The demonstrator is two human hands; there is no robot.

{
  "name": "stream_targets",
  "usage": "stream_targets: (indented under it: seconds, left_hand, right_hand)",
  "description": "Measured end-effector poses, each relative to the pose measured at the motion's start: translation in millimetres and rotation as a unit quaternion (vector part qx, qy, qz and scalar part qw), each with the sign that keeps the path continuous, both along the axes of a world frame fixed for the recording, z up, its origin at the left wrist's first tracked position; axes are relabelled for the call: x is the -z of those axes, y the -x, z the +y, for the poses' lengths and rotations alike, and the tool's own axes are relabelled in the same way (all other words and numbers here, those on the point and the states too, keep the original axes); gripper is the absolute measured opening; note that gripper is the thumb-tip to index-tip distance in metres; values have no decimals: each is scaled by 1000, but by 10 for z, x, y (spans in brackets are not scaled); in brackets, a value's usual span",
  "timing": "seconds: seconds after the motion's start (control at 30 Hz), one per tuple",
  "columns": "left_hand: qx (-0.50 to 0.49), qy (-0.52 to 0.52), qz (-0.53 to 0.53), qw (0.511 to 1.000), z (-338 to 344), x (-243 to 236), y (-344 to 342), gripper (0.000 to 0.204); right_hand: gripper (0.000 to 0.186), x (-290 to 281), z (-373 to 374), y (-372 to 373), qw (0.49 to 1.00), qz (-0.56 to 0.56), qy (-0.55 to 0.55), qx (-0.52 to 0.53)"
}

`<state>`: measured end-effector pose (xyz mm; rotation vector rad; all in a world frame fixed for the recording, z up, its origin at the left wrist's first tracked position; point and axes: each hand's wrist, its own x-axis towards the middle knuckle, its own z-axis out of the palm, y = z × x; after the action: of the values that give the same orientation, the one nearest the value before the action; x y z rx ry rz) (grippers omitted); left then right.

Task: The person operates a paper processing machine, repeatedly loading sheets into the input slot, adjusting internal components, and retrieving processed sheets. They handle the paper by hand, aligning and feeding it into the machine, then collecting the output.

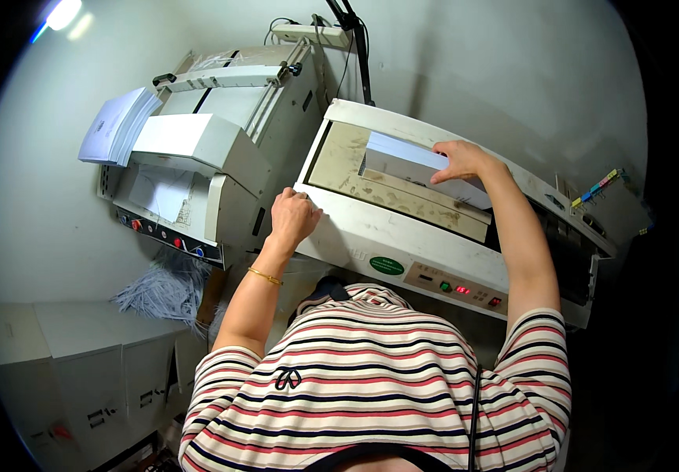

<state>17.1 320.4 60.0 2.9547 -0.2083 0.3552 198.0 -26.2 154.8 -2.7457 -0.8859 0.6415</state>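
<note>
A white block of stacked paper (404, 158) stands on its edge in the slot of a cream binding machine (339, 203). My right hand (464, 164) grips the block from above, thumb on its near face and fingers over the top toward the far side. The forearm hides part of the block's right end. At the machine's near left corner, my left hand (293, 215) is closed against the edge; whatever its curled fingers hold is hidden. The machine's stained bed (339, 149) lies around the block. A lit red display (463, 290) shows on its front panel.
A grey paper cutter (237, 157) stands left, with a stack of booklets (118, 126) on it. Shredded paper strips (168, 287) hang below. White cabinets (88, 370) line the lower left. A black stand (361, 63) rises behind the binder; a power strip (308, 34) is near the wall.
</note>
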Motion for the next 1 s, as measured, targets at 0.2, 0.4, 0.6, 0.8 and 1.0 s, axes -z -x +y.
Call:
stream_targets:
  seconds: [0.2,0.4,0.6,0.8,1.0]
  left_hand:
    - [-1,-17,-9,1000,10,17,-24,26]
    - [1,-33,0,999,7,44,-40,26]
    - [-4,-37,2,999,14,48,-42,27]
    - [5,-33,6,999,-15,55,-41,28]
    - [-1,-34,40,999,17,5,5,28]
  right_hand:
    - [68,-46,62,-10,1000,13,3,-11]
    - [69,-5,31,-35,1000,6,-4,-7]
    - [66,-22,6,-23,1000,-3,-6,-8]
    - [68,1,-130,2,1000,-1,-3,4]
    - [67,-23,-239,96,1000,2,2,11]
